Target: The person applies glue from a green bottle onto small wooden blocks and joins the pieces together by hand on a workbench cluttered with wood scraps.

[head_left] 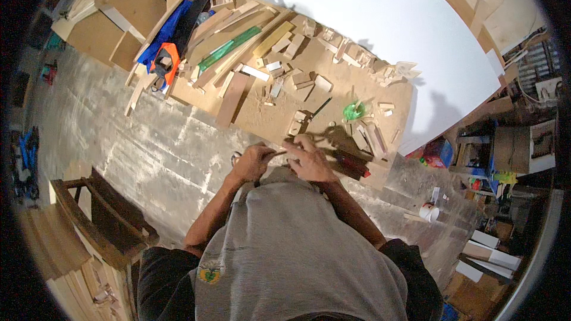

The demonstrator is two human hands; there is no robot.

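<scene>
Wooden strip (thin) pinched between left hand, right hand.

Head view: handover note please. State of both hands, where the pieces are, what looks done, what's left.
Left hand: closed on one end of a thin wooden strip, held just off the near edge of the workbench.
Right hand: fingers curled over the other end of that strip; exact grip is hard to make out.
On the bench: many small wood offcuts, a long brown board, a green strip, a green tape roll, and a handsaw with an orange handle at the far left.
Done: cannot tell from this view.
Left: the strip is in hand, not yet set down.
</scene>
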